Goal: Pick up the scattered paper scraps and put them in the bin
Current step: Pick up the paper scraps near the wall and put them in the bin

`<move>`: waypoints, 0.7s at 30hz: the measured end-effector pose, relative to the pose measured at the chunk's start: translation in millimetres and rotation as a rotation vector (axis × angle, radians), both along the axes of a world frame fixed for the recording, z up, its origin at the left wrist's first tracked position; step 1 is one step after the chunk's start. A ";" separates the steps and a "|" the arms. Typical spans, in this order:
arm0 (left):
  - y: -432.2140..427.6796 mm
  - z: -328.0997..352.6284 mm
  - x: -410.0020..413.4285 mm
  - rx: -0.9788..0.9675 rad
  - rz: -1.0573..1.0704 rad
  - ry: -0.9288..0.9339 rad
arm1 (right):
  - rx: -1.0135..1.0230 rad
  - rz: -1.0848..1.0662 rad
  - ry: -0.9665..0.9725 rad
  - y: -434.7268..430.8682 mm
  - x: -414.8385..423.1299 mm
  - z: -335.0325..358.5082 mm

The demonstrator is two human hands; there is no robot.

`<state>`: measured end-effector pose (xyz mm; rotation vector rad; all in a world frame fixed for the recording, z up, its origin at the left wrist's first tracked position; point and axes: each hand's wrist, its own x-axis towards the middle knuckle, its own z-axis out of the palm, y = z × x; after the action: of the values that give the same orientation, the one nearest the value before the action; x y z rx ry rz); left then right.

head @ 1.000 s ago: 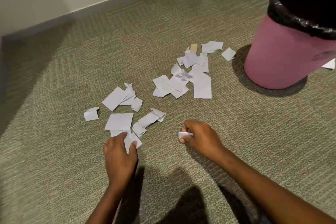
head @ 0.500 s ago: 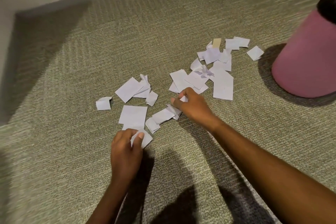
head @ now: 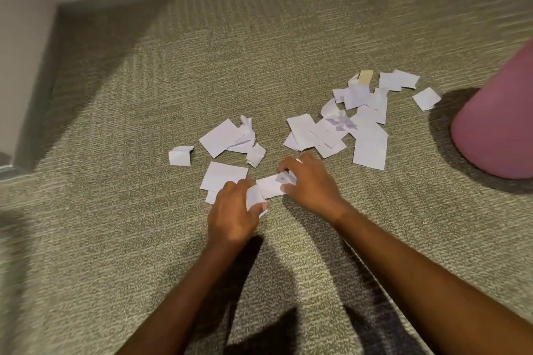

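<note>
A folded scrap [head: 180,156] lies alone at ten o'clock from my left hand [head: 233,210]. That hand is knuckles-up on the carpet [head: 115,239], fingers curled round a wad [head: 254,198] of paper. Just beside it, my right hand [head: 313,184] pinches a strip [head: 271,186] between thumb and fingers. A heap [head: 346,130] of scraps sits at one o'clock, overlapping too much to count. One bin [head: 496,130] stands at two o'clock.

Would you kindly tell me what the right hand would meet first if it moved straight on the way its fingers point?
Most likely the small crumpled scrap just beyond the right hand, up-left in the picture, though the hand's height above the carpet is unclear.
</note>
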<state>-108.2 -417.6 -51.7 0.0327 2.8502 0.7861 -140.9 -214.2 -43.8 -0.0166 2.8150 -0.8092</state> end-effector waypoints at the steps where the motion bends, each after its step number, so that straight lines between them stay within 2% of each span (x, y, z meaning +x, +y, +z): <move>1: 0.1 -0.1 -0.1 0.013 0.018 0.013 | -0.012 0.001 0.000 -0.1 0.3 0.4; 8: 2.1 -0.5 1.1 0.060 0.026 0.082 | -0.145 -0.070 -0.011 10.1 9.5 -3.3; 13: 13.0 6.3 -5.4 0.254 0.068 0.131 | -0.414 -0.241 -0.127 29.6 17.7 -3.1; 15: 23.1 15.3 -9.7 0.534 0.209 -0.029 | -0.648 -0.368 -0.208 34.8 22.4 7.0; 17: 39.0 28.3 -14.2 0.883 0.408 -0.297 | -0.888 -0.479 -0.275 37.3 27.4 23.5; 19: 57.5 39.0 -20.4 1.170 0.569 -0.506 | -1.031 -0.554 -0.294 39.1 30.7 40.5; 21: 78.4 49.4 -25.8 1.397 0.640 -0.637 | -1.101 -0.582 -0.263 41.5 32.3 55.7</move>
<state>-133.9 -339.2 -2.3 -0.7699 1.2491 2.1857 -108.7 -172.7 11.9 0.6826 1.7943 -2.1612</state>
